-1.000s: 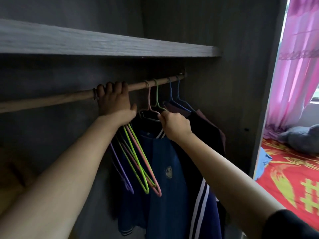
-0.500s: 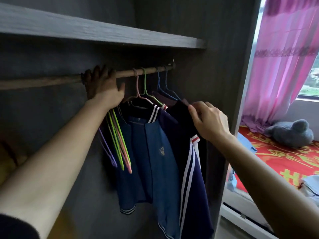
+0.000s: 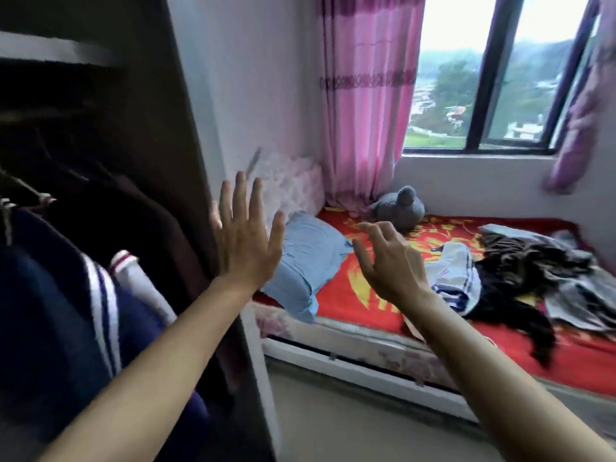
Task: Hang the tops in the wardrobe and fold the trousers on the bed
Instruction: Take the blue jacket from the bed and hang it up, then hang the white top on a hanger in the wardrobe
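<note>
Hovering empty — left hand (image 3: 245,241) spread, right hand (image 3: 388,261) loosely curled.

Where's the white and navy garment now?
Head view: the white and navy garment lies on the red bedspread, right of the right hand, beside the dark clothes pile.

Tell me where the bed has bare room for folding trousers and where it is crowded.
Bare red bedspread lies between the blue pillow and the white striped garment, and along the near edge at the right. The right part is crowded with dark and grey clothes.
</note>
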`<state>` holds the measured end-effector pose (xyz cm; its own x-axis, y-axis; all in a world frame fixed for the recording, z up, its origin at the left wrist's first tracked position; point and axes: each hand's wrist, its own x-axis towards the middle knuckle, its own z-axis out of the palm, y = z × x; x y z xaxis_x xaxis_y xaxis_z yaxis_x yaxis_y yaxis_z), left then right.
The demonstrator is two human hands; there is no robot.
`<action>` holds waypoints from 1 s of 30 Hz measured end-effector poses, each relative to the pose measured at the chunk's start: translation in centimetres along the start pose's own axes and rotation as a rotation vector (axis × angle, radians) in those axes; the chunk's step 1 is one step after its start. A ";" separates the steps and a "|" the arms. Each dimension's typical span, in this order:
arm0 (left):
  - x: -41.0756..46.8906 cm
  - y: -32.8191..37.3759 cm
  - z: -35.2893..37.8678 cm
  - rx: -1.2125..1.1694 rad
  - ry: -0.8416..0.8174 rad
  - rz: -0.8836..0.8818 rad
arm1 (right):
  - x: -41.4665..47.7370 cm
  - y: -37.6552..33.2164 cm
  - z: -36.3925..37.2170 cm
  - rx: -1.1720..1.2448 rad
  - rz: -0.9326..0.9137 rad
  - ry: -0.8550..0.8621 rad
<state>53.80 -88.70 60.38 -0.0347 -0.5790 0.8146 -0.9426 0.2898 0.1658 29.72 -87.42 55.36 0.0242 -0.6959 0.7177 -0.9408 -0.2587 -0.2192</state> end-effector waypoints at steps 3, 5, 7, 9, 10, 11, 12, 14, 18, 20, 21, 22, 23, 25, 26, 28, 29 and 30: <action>-3.9 7.8 7.7 -0.085 -0.223 0.005 | -4.3 10.6 -2.5 -0.118 0.164 -0.092; -5.7 12.5 11.8 -0.119 -0.350 0.076 | -6.5 16.4 -4.3 -0.178 0.288 -0.115; -6.5 17.0 15.4 -0.150 -0.414 0.152 | -8.2 21.5 -5.5 -0.210 0.373 -0.116; -6.4 20.7 18.9 -0.179 -0.448 0.216 | -9.2 25.9 -6.0 -0.218 0.444 -0.107; -6.3 22.3 20.7 -0.198 -0.461 0.243 | -9.7 27.9 -5.8 -0.220 0.480 -0.109; -6.1 23.8 22.6 -0.217 -0.471 0.269 | -10.1 29.8 -5.5 -0.222 0.514 -0.121; -6.0 25.0 24.6 -0.233 -0.481 0.296 | -10.4 31.6 -4.9 -0.226 0.545 -0.138; -5.5 27.2 29.0 -0.247 -0.509 0.344 | -10.6 35.2 -3.5 -0.227 0.603 -0.175; -3.6 30.9 38.9 -0.269 -0.565 0.356 | -8.2 43.0 -0.1 -0.241 0.661 -0.251; -1.8 32.8 43.3 -0.261 -0.625 0.356 | -5.7 46.9 1.3 -0.267 0.679 -0.299; -0.9 33.6 45.4 -0.260 -0.648 0.355 | -4.4 48.8 2.0 -0.280 0.681 -0.325; 0.1 34.3 47.4 -0.264 -0.668 0.357 | -3.3 50.7 2.5 -0.294 0.681 -0.349; 1.2 35.0 49.5 -0.272 -0.685 0.362 | -2.2 52.5 3.1 -0.305 0.684 -0.369; 3.2 36.3 53.5 -0.275 -0.718 0.349 | -0.5 55.8 4.1 -0.312 0.712 -0.391; 3.9 37.0 55.4 -0.270 -0.743 0.323 | 0.1 57.3 4.7 -0.311 0.735 -0.395; 4.7 38.3 58.8 -0.243 -0.796 0.269 | 0.6 60.3 5.7 -0.312 0.771 -0.413; 4.7 38.8 60.4 -0.238 -0.813 0.246 | 0.6 61.8 6.3 -0.309 0.777 -0.427; 4.6 39.3 62.1 -0.236 -0.829 0.227 | 0.5 63.3 7.0 -0.300 0.781 -0.444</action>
<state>-4.02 -127.24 36.11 -0.5277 -0.8271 0.1933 -0.7940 0.5612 0.2338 -27.42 -108.78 37.21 -0.5806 -0.8068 0.1094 -0.7916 0.5280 -0.3076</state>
